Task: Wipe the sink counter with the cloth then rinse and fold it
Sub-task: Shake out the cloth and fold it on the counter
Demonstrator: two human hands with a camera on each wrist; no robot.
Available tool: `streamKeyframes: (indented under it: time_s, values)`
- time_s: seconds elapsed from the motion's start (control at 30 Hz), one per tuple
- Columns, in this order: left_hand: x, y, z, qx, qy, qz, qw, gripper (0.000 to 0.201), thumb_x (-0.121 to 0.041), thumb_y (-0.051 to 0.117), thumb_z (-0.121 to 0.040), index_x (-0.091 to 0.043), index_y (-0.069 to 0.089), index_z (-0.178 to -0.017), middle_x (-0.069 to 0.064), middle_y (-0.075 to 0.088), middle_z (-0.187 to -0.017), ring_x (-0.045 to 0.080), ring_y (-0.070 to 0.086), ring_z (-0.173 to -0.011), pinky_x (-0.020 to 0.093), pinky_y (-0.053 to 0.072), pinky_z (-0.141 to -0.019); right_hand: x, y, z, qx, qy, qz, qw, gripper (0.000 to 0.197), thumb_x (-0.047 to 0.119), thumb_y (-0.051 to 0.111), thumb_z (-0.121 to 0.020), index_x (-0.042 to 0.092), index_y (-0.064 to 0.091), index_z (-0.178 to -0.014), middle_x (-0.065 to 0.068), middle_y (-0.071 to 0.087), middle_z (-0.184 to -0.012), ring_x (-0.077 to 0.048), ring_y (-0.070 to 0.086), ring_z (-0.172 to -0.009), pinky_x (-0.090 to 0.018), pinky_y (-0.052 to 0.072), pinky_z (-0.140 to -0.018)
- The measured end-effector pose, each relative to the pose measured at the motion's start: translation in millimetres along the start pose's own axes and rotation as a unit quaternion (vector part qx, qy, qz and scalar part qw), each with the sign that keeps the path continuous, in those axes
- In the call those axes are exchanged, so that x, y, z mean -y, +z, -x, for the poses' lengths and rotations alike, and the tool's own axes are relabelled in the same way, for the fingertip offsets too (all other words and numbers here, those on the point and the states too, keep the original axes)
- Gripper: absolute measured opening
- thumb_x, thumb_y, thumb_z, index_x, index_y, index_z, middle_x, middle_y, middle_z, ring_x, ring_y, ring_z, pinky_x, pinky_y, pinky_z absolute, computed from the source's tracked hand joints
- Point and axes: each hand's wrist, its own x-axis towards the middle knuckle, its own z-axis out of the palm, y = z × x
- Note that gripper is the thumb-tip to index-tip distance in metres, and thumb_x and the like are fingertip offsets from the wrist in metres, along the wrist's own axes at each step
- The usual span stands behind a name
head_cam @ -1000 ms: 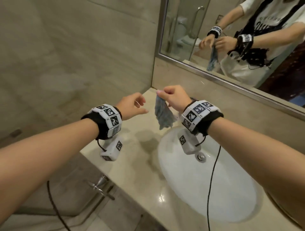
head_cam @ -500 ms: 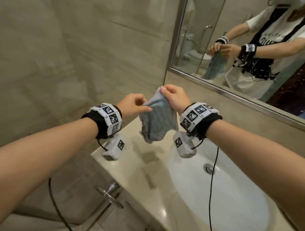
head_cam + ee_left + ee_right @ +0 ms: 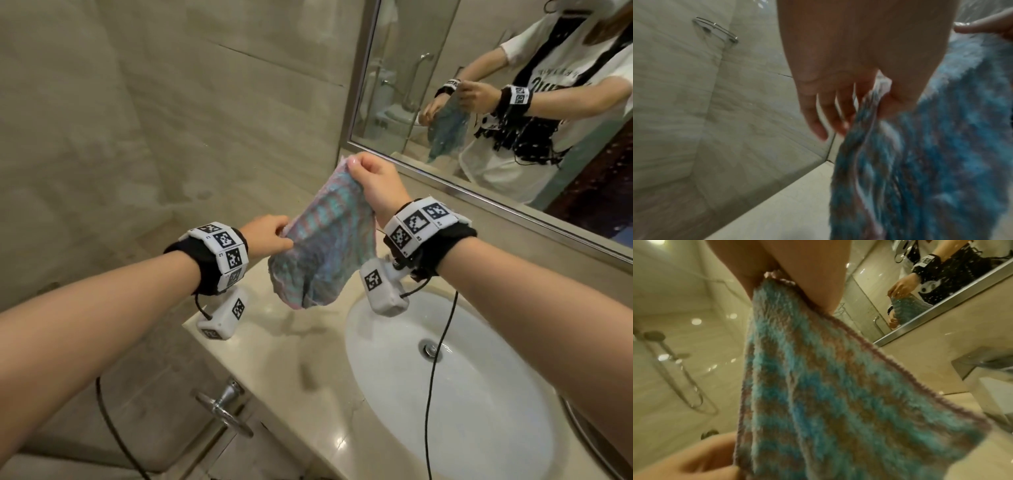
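Observation:
A fluffy blue, grey and pink striped cloth (image 3: 322, 246) hangs in the air above the beige counter (image 3: 291, 370), left of the white sink (image 3: 479, 428). My right hand (image 3: 356, 171) pinches its top corner, held high near the mirror. My left hand (image 3: 286, 234) pinches the cloth's left edge, lower down. In the left wrist view the thumb and forefinger of my left hand (image 3: 875, 100) clamp the cloth (image 3: 931, 162). The right wrist view shows the cloth (image 3: 818, 386) stretched down from my right hand (image 3: 774, 277).
A mirror (image 3: 513, 102) with a metal frame runs along the wall behind the sink. The drain (image 3: 428, 349) sits in the basin. A chrome handle (image 3: 222, 407) sticks out below the counter's front edge. Tiled wall stands to the left.
My left hand has taken hold of the cloth's edge. The right hand has lifted its corner higher, and the cloth has been spread out between both hands.

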Motion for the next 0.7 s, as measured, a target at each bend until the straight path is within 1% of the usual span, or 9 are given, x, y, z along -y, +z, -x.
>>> streamKeyframes:
  time_s: [0.07,0.13,0.23,0.33,0.4,0.47,0.53,0.6,0.7]
  values:
    - [6,3,-4,0.045,-0.031,0.03,0.998,0.003,-0.006,0.051,-0.089,-0.009,0.053,-0.088,0.011,0.055,-0.089,0.019,0.052,-0.066,0.028,0.042,-0.06,-6,0,2,0.016,-0.007,0.034,0.999,0.035,0.018,0.049,-0.094,0.023,0.043,-0.06,0.005,0.037,-0.062,-0.008,0.034,-0.062,-0.026,0.03,-0.062]
    - [9,4,-9,0.023,-0.061,0.123,0.99,0.024,-0.002,0.047,-0.091,-0.019,0.044,-0.074,0.008,0.052,-0.077,0.015,0.047,-0.057,0.023,0.043,-0.046,-12,-2,2,0.006,0.005,0.054,0.999,0.038,0.014,0.048,-0.096,0.023,0.042,-0.059,0.006,0.036,-0.061,-0.006,0.033,-0.061,-0.024,0.029,-0.06]
    - [11,2,-11,-0.034,-0.081,0.215,0.973,0.027,-0.006,0.044,-0.095,-0.021,0.042,-0.073,0.003,0.046,-0.07,0.015,0.041,-0.055,0.012,0.036,-0.032,-24,-9,0,-0.038,0.042,0.065,0.996,0.037,0.013,0.046,-0.096,0.022,0.045,-0.06,0.007,0.041,-0.062,-0.004,0.037,-0.061,-0.023,0.032,-0.062]
    - [15,3,-10,-0.005,-0.029,0.249,0.968,0.006,-0.013,0.048,-0.095,-0.018,0.051,-0.093,0.003,0.052,-0.078,0.012,0.047,-0.063,0.016,0.045,-0.05,-34,-20,-4,-0.087,0.078,0.081,0.99,0.026,0.012,0.043,-0.097,0.012,0.051,-0.072,0.006,0.04,-0.062,-0.002,0.034,-0.059,-0.01,0.031,-0.056]
    - [21,1,-8,0.02,0.013,0.191,0.981,0.011,-0.017,0.058,-0.091,-0.013,0.055,-0.1,0.003,0.057,-0.086,0.002,0.053,-0.068,0.015,0.044,-0.066,-39,-33,-7,-0.124,0.101,0.094,0.983,0.023,0.013,0.042,-0.097,0.008,0.05,-0.077,0.005,0.037,-0.061,-0.003,0.032,-0.056,-0.007,0.031,-0.048]
    - [22,1,-6,0.058,0.025,0.107,0.992,0.012,-0.014,0.064,-0.087,-0.009,0.058,-0.096,0.004,0.058,-0.082,-0.007,0.052,-0.058,0.01,0.043,-0.059,-45,-42,-7,-0.13,0.11,0.106,0.98,0.029,0.014,0.042,-0.097,0.012,0.047,-0.068,0.004,0.036,-0.06,-0.004,0.031,-0.055,-0.007,0.03,-0.044]
    - [25,0,-7,0.061,0.02,0.023,0.998,0.014,-0.007,0.065,-0.084,-0.004,0.061,-0.097,0.007,0.059,-0.083,0.005,0.055,-0.069,0.017,0.042,-0.063,-50,-44,-6,-0.12,0.111,0.105,0.981,0.029,0.015,0.042,-0.097,0.012,0.048,-0.068,0.003,0.036,-0.06,-0.005,0.032,-0.056,-0.009,0.03,-0.047]
    - [28,-4,-10,-0.007,-0.002,-0.059,0.998,0.02,0.001,0.061,-0.083,-0.002,0.063,-0.103,0.01,0.063,-0.092,0.018,0.057,-0.085,0.023,0.041,-0.074,-54,-46,-6,-0.122,0.108,0.1,0.981,0.034,0.015,0.043,-0.097,0.015,0.046,-0.063,0.003,0.036,-0.059,-0.005,0.032,-0.056,-0.012,0.028,-0.049]
    - [32,-17,-14,-0.176,-0.006,-0.008,0.984,0.03,0.01,0.048,-0.081,-0.001,0.067,-0.101,0.02,0.069,-0.1,0.03,0.063,-0.095,0.032,0.047,-0.081,-62,-46,-3,-0.145,0.104,0.088,0.98,0.04,0.013,0.043,-0.097,0.018,0.04,-0.058,0.003,0.033,-0.058,-0.005,0.029,-0.054,-0.015,0.026,-0.048]
